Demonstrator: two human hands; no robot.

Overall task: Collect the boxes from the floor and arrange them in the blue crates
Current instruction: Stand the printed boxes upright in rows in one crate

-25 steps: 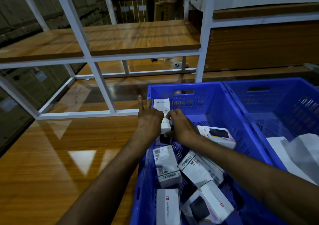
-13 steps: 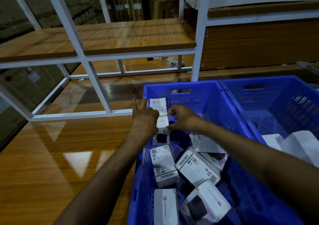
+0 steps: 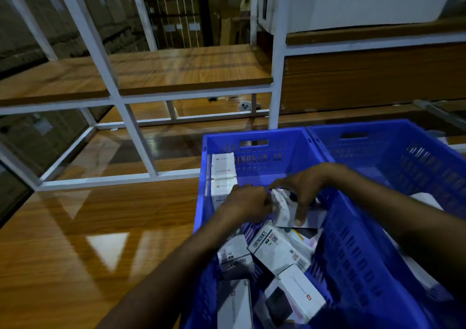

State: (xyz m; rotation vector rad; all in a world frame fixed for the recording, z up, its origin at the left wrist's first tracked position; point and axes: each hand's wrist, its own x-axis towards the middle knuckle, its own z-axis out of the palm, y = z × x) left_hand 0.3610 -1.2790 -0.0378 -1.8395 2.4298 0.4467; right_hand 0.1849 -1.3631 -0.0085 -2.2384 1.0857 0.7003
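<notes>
Left hand (image 3: 248,204) and right hand (image 3: 306,185) shifted from crate (image 3: 280,149) wall onto box (image 3: 283,211).

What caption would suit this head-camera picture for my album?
Left hand and right hand hold a white box over jumbled boxes in a blue crate.

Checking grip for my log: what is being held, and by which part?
A white box: the right hand spans it from above, thumb on its near edge, and the left hand seems to pinch its left end.
</notes>
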